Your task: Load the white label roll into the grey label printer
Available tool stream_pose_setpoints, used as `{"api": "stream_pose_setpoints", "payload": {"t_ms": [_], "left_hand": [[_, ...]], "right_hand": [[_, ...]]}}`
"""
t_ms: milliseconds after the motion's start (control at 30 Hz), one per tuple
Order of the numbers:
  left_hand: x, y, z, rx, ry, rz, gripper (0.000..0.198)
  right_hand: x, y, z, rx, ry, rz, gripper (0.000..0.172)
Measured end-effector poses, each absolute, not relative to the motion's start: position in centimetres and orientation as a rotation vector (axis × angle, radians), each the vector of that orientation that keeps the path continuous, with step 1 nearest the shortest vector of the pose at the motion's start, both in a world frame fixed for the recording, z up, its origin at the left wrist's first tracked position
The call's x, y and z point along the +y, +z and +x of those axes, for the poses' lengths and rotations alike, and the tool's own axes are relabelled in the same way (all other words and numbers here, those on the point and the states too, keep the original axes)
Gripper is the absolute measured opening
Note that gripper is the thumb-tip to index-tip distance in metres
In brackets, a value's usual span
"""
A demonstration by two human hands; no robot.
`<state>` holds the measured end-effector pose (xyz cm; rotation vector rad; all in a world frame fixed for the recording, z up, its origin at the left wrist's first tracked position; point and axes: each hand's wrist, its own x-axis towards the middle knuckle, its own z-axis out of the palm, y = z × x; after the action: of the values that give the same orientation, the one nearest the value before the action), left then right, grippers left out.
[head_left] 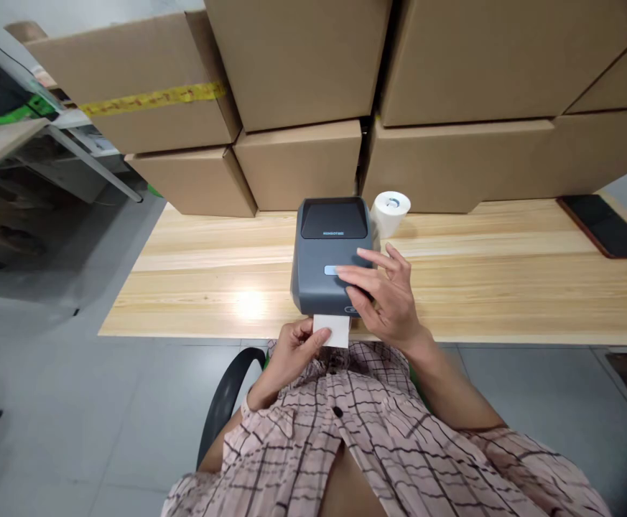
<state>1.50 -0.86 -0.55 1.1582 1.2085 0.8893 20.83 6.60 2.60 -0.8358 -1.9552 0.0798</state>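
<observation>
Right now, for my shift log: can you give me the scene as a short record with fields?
Left hand: pinches label coming out of printer
Right hand: rests open on printer
Table: wooden, printer near front edge
Behind printer: white roll, boxes
Far right: dark device

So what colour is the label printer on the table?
The printer is dark grey, black top window; head view.

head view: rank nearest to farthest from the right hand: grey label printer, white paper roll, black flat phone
1. Grey label printer, touching under the right hand.
2. White paper roll, just behind the printer.
3. Black flat phone, far off to the right.
</observation>
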Motion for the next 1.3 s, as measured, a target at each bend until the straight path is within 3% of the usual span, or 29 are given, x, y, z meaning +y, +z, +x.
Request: {"api": "stream_pose_setpoints", "payload": {"t_ms": [167,300,567,767,1067,1300], "left_hand": [[-0.8,-1.2,0.4,1.238,0.91,1.199,0.056],[-0.4,-0.6,-1.5,1.306,1.123,1.247,0.057],[4.5,3.2,-4.7,1.449,1.51,1.344,0.046],[12.6,3.7,-3.8,1.387,1.353,1.277,0.023],[14.9,0.6,-1.9,1.099,1.088,1.329,0.087],[14.2,0.8,-1.7,1.122,1.045,1.314,0.099]], "right_hand": [[6.7,4.7,20.6,-2.104,-0.021,-0.818,0.033],[6.4,4.2,20.7,-2.107,0.041,-0.822,0.028],[6.7,5.1,22.8,-1.852,0.215,-0.769,0.052],[12.1,8.5,21.5,-1.881,0.126,-0.687,0.057],[21.4,13.3,20.0,-1.776,0.111,-0.861,0.057],[18.6,11.4,20.5,-1.989,-0.145,-0.941,0.033]]}}
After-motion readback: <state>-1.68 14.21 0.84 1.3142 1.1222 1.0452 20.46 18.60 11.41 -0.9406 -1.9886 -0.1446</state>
